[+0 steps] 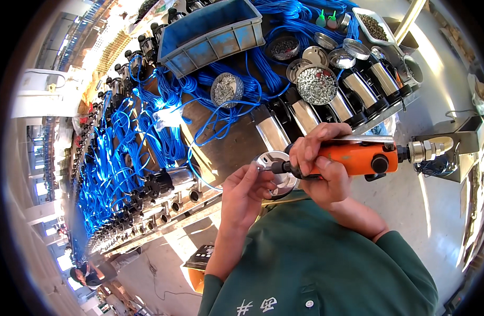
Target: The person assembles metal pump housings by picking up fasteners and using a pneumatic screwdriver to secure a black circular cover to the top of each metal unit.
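Note:
My right hand (323, 171) is wrapped round an orange air screwdriver (360, 158) held level in front of my chest. The tool's dark nose points left, and a metal hose fitting (429, 150) joins its right end. With thumb and fingertips, my left hand (244, 192) pinches a thin metal piece (262, 169) at the screwdriver's tip; it is too small to name surely. Just behind the tip and partly hidden by my hands sits a round silver metal cap (290, 181). Beyond my hands lies a shiny steel cylinder (272, 131) on the bench.
Bowls of small metal parts (316, 85) (226, 89) stand on the bench (239, 134). A blue-grey plastic crate (213, 45) is behind. Coiled blue cables (126, 152) cover the left side. More steel cylinders (360, 87) line the right edge. Another person (89, 275) is far off at lower left.

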Tool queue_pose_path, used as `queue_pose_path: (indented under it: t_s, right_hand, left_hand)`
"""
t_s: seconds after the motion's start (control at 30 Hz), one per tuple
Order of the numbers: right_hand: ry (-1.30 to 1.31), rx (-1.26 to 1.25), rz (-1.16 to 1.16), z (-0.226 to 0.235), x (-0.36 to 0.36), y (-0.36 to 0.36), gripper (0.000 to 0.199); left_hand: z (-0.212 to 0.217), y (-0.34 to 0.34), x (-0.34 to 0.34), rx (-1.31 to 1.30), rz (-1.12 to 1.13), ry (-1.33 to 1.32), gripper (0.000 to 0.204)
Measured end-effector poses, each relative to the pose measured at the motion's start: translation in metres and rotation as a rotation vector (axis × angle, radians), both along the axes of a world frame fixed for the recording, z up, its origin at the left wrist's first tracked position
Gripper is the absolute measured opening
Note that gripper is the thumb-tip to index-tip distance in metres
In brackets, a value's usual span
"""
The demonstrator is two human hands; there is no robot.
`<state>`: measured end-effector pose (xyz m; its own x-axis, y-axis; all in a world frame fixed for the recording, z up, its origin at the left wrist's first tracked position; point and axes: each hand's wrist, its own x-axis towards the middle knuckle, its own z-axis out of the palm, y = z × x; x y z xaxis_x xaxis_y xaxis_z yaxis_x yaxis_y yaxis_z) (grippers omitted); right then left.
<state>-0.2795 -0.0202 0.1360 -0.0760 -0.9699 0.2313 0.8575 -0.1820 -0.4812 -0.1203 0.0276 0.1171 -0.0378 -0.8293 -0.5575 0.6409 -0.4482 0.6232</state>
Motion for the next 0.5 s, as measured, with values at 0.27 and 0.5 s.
queue_pose_path:
  t_s: [0.27, 0.5]
  right_hand:
    - [0.337, 0.04, 0.013, -0.026, 0.007, -0.015, 0.034]
    - [0.504, 0.011, 0.061, -0.037, 0.019, -0.019, 0.033]
  left_hand:
    - [-0.035, -0.026, 0.02, -0.448, -0.281, -0.982, 0.02]
    - [-0.046, -0.028, 0.025, -0.4, -0.293, -0.849, 0.017]
